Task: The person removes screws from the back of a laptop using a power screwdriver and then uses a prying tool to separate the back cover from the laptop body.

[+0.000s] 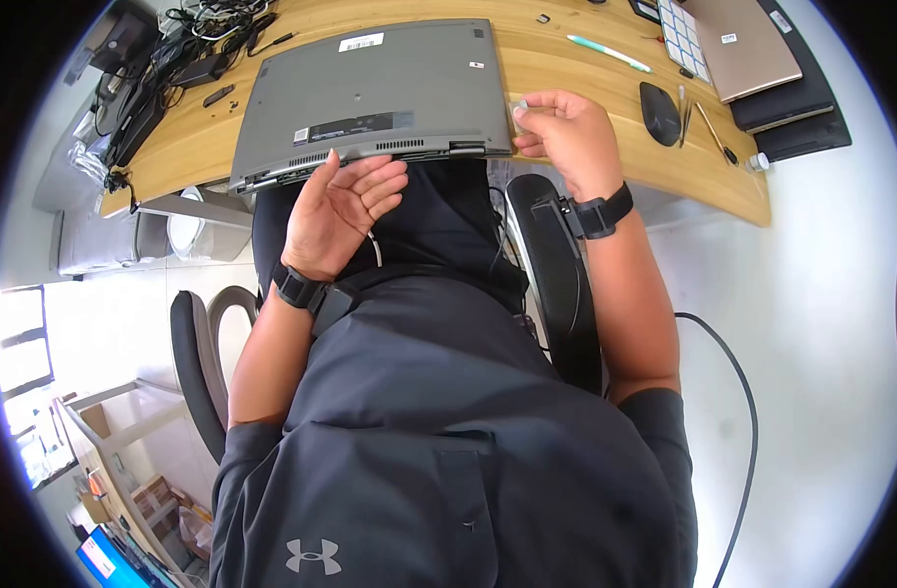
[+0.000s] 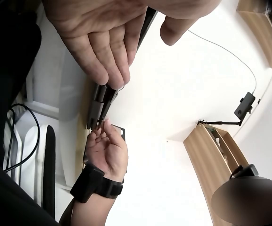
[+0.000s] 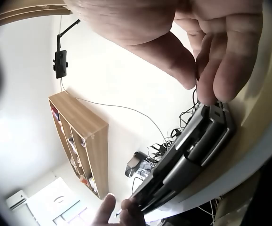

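Note:
A grey laptop (image 1: 409, 83) lies upside down on the desk, its vented hinge edge towards me and a dark gap along that edge. My left hand (image 1: 345, 211) is at the near edge, palm up, with its fingers extended under the edge and its thumb upright beside it. At the laptop's right near corner, my right hand (image 1: 571, 137) pinches a small pale piece (image 1: 518, 125) between thumb and fingers; its kind cannot be made out. The right wrist view shows these fingertips (image 3: 227, 87) right by the corner of the laptop (image 3: 185, 165).
Right of the laptop lie a black mouse (image 1: 660, 114), a pale green pen (image 1: 610, 53), tweezers (image 1: 684, 116) and a thin screwdriver (image 1: 716, 132). Stacked closed laptops (image 1: 752, 59) sit at far right. Tangled black cables and adapters (image 1: 198, 71) cover the desk's left side.

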The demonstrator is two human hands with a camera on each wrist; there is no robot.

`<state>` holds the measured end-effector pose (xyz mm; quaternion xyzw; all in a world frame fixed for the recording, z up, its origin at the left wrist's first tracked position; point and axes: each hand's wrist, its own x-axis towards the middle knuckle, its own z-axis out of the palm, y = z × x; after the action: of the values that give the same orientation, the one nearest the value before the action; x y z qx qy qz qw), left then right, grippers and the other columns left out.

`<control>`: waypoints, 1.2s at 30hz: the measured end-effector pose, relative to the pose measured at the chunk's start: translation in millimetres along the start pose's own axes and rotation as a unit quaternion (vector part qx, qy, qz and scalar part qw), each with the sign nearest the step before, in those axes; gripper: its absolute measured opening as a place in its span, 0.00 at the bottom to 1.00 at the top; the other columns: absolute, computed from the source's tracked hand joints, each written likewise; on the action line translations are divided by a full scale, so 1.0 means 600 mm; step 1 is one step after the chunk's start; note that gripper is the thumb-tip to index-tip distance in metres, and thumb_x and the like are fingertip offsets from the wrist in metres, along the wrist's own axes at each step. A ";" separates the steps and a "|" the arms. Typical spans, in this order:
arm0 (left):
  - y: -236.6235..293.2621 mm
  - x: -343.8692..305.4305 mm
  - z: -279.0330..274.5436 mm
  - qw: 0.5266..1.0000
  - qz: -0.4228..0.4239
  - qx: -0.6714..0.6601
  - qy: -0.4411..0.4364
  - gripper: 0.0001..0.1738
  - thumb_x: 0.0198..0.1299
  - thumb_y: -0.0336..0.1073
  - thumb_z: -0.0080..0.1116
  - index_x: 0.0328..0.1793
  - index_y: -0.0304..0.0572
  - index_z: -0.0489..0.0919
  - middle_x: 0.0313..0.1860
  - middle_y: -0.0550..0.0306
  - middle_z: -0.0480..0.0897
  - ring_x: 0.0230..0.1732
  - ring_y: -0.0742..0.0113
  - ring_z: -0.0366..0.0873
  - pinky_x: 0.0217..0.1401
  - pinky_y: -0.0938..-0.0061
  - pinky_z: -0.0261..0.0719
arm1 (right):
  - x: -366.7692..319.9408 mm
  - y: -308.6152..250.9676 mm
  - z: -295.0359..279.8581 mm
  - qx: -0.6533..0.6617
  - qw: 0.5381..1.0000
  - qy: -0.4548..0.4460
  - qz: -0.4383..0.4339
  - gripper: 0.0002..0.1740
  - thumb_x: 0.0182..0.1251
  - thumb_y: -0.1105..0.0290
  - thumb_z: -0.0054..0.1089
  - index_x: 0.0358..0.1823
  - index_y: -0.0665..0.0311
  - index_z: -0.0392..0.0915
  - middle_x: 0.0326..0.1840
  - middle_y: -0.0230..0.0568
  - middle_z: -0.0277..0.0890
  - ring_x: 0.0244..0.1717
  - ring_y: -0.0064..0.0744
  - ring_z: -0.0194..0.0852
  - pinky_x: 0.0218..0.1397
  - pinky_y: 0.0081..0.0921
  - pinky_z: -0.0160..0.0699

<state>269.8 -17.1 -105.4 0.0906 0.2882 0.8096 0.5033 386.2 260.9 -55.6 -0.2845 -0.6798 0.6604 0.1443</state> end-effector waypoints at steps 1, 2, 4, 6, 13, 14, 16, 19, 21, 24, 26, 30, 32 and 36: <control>0.001 0.000 0.000 1.000 0.001 -0.001 0.001 0.36 0.78 0.56 0.39 0.67 0.24 0.73 0.65 0.35 0.79 0.66 0.49 0.79 0.71 0.61 0.75 | 0.003 0.002 0.001 -0.001 1.000 -0.002 0.001 0.17 0.65 0.70 0.68 0.51 0.74 0.79 0.38 0.43 0.84 0.33 0.29 0.85 0.37 0.23 0.85; 0.001 0.000 -0.001 1.000 0.001 0.000 0.001 0.36 0.78 0.56 0.39 0.67 0.24 0.73 0.64 0.35 0.79 0.66 0.49 0.79 0.71 0.61 0.75 | 0.005 0.007 0.002 -0.002 1.000 -0.004 0.000 0.17 0.65 0.70 0.68 0.51 0.73 0.80 0.38 0.42 0.84 0.33 0.29 0.85 0.37 0.24 0.85; -0.001 0.000 -0.002 1.000 0.000 0.001 0.003 0.36 0.78 0.56 0.39 0.67 0.24 0.73 0.64 0.35 0.79 0.65 0.49 0.79 0.70 0.61 0.75 | 0.006 0.012 0.002 -0.003 1.000 -0.005 0.002 0.17 0.65 0.70 0.68 0.51 0.72 0.80 0.37 0.42 0.84 0.33 0.30 0.85 0.37 0.25 0.84; 0.001 0.002 -0.002 1.000 0.004 0.004 0.001 0.37 0.78 0.57 0.39 0.67 0.23 0.73 0.63 0.35 0.80 0.65 0.49 0.79 0.70 0.61 0.75 | 0.007 0.009 0.004 -0.005 1.000 0.001 -0.003 0.17 0.64 0.70 0.68 0.50 0.72 0.80 0.36 0.42 0.84 0.32 0.30 0.85 0.36 0.25 0.84; 0.004 0.003 -0.002 1.000 0.004 0.002 -0.006 0.36 0.78 0.56 0.38 0.67 0.23 0.74 0.62 0.36 0.81 0.63 0.50 0.80 0.70 0.61 0.76 | 0.010 0.006 0.010 -0.046 0.999 0.015 -0.017 0.16 0.64 0.74 0.67 0.49 0.76 0.79 0.34 0.46 0.85 0.27 0.29 0.86 0.31 0.24 0.85; 0.004 0.003 -0.003 1.000 0.006 0.005 -0.010 0.36 0.79 0.56 0.37 0.67 0.23 0.73 0.62 0.36 0.81 0.63 0.50 0.81 0.69 0.61 0.76 | 0.009 0.006 0.011 -0.049 0.998 0.017 -0.021 0.15 0.63 0.74 0.68 0.49 0.76 0.79 0.33 0.46 0.85 0.26 0.29 0.85 0.30 0.25 0.85; 0.003 0.002 -0.003 1.000 0.008 0.008 -0.013 0.36 0.79 0.56 0.37 0.67 0.23 0.73 0.61 0.36 0.81 0.62 0.50 0.81 0.69 0.61 0.76 | 0.008 0.005 0.015 -0.054 0.998 0.017 -0.024 0.15 0.63 0.74 0.68 0.48 0.76 0.79 0.32 0.45 0.85 0.26 0.29 0.85 0.29 0.25 0.84; 0.005 0.002 -0.001 1.000 0.010 0.020 -0.004 0.36 0.79 0.56 0.37 0.67 0.23 0.73 0.60 0.36 0.82 0.61 0.50 0.82 0.68 0.62 0.77 | 0.013 0.007 0.019 -0.096 0.993 0.032 -0.058 0.14 0.63 0.74 0.68 0.46 0.76 0.80 0.31 0.46 0.85 0.24 0.29 0.84 0.28 0.25 0.83; 0.007 0.003 -0.001 0.999 0.010 0.031 -0.010 0.36 0.79 0.56 0.37 0.66 0.23 0.74 0.60 0.36 0.82 0.61 0.51 0.82 0.68 0.62 0.77 | 0.020 0.012 0.019 -0.165 0.979 0.029 -0.120 0.14 0.63 0.73 0.69 0.45 0.76 0.80 0.31 0.46 0.85 0.24 0.28 0.84 0.28 0.24 0.82; 0.009 0.003 0.003 0.999 0.009 0.038 -0.004 0.36 0.79 0.56 0.36 0.66 0.23 0.74 0.60 0.36 0.82 0.60 0.51 0.82 0.68 0.62 0.77 | 0.016 0.003 0.021 -0.102 0.993 0.022 -0.050 0.14 0.64 0.70 0.69 0.46 0.73 0.82 0.32 0.42 0.85 0.26 0.27 0.83 0.32 0.22 0.82; 0.010 0.003 0.001 0.999 0.011 0.044 -0.006 0.37 0.79 0.56 0.36 0.66 0.23 0.74 0.60 0.36 0.82 0.60 0.52 0.82 0.67 0.62 0.77 | 0.023 0.007 0.016 -0.090 0.995 0.013 -0.042 0.14 0.64 0.70 0.69 0.46 0.74 0.81 0.32 0.44 0.85 0.26 0.28 0.84 0.30 0.23 0.82; 0.015 0.010 0.004 0.998 0.033 0.044 -0.019 0.37 0.79 0.57 0.35 0.64 0.24 0.76 0.60 0.36 0.82 0.59 0.52 0.83 0.67 0.63 0.77 | 0.030 -0.001 0.004 -0.036 0.999 -0.014 0.012 0.14 0.66 0.70 0.67 0.47 0.74 0.81 0.34 0.46 0.86 0.28 0.30 0.85 0.30 0.23 0.83; 0.028 0.012 0.019 0.996 0.039 0.070 -0.026 0.36 0.79 0.57 0.35 0.63 0.24 0.76 0.60 0.36 0.82 0.59 0.52 0.83 0.67 0.63 0.77 | 0.030 0.005 0.001 -0.034 0.999 -0.018 0.008 0.14 0.68 0.68 0.66 0.47 0.73 0.82 0.35 0.43 0.85 0.30 0.28 0.84 0.33 0.22 0.83; 0.034 0.015 0.037 0.988 0.063 0.141 -0.002 0.35 0.80 0.54 0.35 0.55 0.26 0.82 0.57 0.36 0.83 0.59 0.52 0.82 0.67 0.64 0.77 | 0.031 0.001 -0.004 0.016 1.000 -0.004 -0.011 0.15 0.67 0.68 0.67 0.46 0.74 0.81 0.34 0.46 0.86 0.30 0.30 0.85 0.33 0.22 0.84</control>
<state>259.5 -7.6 -77.3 0.1805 0.3919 0.7910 0.4337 372.6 273.6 -59.5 -0.2714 -0.6731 0.6706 0.1533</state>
